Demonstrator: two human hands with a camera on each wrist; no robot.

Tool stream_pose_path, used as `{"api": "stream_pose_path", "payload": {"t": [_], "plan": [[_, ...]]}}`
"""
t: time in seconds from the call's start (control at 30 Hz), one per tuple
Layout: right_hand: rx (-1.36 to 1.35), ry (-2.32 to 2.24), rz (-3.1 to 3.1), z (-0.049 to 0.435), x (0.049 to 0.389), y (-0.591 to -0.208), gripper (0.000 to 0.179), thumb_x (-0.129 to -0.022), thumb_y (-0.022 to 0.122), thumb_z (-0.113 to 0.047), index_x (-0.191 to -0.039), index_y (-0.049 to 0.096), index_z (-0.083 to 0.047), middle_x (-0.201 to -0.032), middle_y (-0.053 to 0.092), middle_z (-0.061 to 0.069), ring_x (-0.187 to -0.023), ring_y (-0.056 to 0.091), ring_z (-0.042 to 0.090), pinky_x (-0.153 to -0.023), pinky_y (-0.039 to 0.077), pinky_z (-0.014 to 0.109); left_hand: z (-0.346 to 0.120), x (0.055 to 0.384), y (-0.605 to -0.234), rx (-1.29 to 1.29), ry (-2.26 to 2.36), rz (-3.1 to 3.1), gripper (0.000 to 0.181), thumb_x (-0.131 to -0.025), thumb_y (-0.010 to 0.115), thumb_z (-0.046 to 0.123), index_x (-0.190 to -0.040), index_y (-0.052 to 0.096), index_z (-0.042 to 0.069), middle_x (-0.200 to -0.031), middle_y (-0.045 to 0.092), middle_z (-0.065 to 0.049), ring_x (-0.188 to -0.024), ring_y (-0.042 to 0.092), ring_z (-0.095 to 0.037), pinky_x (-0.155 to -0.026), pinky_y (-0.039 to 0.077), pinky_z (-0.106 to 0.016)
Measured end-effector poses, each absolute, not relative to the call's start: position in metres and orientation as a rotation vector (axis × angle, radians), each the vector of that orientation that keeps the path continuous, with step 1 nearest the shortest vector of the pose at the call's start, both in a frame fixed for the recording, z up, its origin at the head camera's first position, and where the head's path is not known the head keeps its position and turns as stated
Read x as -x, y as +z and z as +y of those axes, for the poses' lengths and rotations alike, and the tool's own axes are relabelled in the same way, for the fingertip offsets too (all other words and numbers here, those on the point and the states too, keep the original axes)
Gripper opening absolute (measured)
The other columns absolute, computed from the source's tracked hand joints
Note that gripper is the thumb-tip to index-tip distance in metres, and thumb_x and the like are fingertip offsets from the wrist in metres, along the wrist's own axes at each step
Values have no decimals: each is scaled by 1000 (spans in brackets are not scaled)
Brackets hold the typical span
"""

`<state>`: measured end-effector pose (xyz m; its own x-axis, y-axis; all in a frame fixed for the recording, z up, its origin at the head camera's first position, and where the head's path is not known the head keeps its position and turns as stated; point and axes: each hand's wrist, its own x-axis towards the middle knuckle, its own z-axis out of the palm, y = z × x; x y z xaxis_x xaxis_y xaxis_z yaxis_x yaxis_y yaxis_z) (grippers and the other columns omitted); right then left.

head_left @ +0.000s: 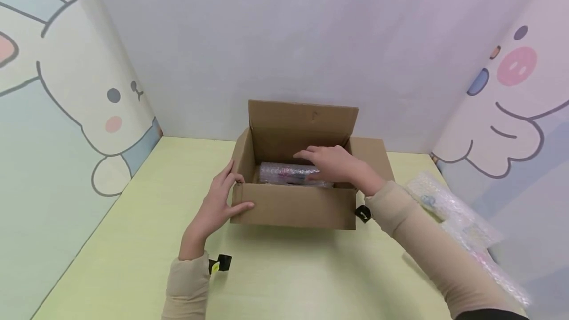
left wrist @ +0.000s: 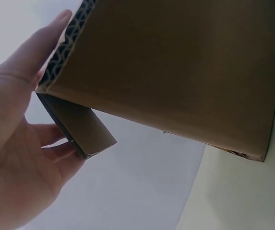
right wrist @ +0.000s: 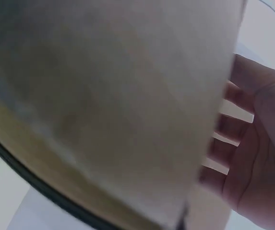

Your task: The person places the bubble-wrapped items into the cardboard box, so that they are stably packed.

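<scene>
An open cardboard box (head_left: 293, 207) stands on the table, its back flap raised and its right flap folded outward. Inside lies a bubble-wrapped item (head_left: 282, 173), its contents unclear through the wrap. My left hand (head_left: 215, 212) grips the front left corner of the box, thumb on the front flap and fingers at the left flap. The left wrist view shows that hand (left wrist: 29, 129) around the cardboard edges. Over the opening, my right hand (head_left: 335, 163) hovers by the wrapped item with loosely spread fingers. In the right wrist view, cardboard hides the fingertips of this hand (right wrist: 255, 139).
Bubble-wrapped packages (head_left: 451, 206) lie on the right of the light green table (head_left: 284, 280), partly behind my right sleeve (head_left: 426, 241). A plain wall (head_left: 284, 53) rises close behind the box. Printed cartoon walls stand at both sides.
</scene>
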<state>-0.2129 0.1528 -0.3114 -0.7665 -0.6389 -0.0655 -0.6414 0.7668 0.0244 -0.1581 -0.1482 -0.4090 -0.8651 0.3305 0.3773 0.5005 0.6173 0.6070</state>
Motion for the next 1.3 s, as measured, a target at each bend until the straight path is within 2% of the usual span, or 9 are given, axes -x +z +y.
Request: {"api": "stream_pose_path", "payload": {"t": [0.13, 0.3, 0.5, 0.63, 0.8, 0.97, 1.1, 1.3], "plan": [[960, 7, 2919, 163, 208, -299, 63, -88, 69, -40, -144, 46, -24, -136, 57, 5, -95, 69, 20, -66, 54, 37, -149, 158, -409, 670, -1095, -2622, 52, -76, 82, 29, -111, 48, 11, -160, 17, -24, -144, 24, -46, -108, 33, -63], [889, -152, 2968, 189, 203, -285, 59, -91, 66, -37, -144, 45, -20, -138, 54, 9, -100, 66, 23, -74, 55, 43, -151, 158, -410, 655, -1105, -2615, 52, -76, 83, 27, -111, 48, 11, -160, 18, -24, -142, 25, -46, -108, 34, -63], [856, -461, 3086, 243, 196, -275, 50, -92, 67, -21, -138, 50, -9, -132, 59, 15, -111, 62, 31, -89, 51, 52, -153, 157, -410, 654, -1089, -2609, 52, -75, 83, 26, -111, 48, 10, -159, 20, -23, -141, 28, -46, -107, 35, -62], [780, -538, 3192, 283, 191, -277, 47, -92, 66, -16, -135, 51, -5, -131, 60, 17, -111, 62, 34, -88, 53, 51, -153, 156, -410, 645, -1085, -2611, 53, -75, 83, 26, -111, 48, 10, -158, 22, -23, -141, 29, -45, -106, 37, -62], [508, -465, 3247, 334, 182, -287, 49, -94, 63, -22, -138, 49, -6, -135, 56, 20, -111, 61, 38, -86, 50, 57, -154, 155, -409, 643, -1060, -2604, 53, -74, 83, 25, -111, 48, 10, -158, 24, -23, -140, 32, -44, -104, 39, -62], [317, -330, 3166, 378, 176, -309, 54, -96, 60, -31, -137, 47, 1, -128, 57, 28, -109, 59, 45, -83, 46, 62, -153, 154, -409, 645, -1054, -2601, 53, -74, 83, 26, -111, 48, 10, -157, 25, -23, -139, 32, -44, -103, 40, -61], [264, -301, 3086, 401, 167, -329, 58, -97, 57, -36, -137, 45, 4, -129, 55, 31, -111, 57, 47, -86, 45, 64, -154, 154, -409, 644, -1046, -2602, 53, -74, 83, 26, -111, 48, 10, -157, 26, -23, -139, 33, -44, -103, 40, -62], [287, -303, 3085, 421, 149, -349, 54, -95, 61, -31, -132, 49, 7, -130, 54, 32, -107, 60, 47, -87, 47, 60, -157, 153, -410, 644, -1044, -2589, 52, -75, 83, 24, -111, 48, 11, -157, 27, -23, -138, 34, -44, -102, 40, -62]]}}
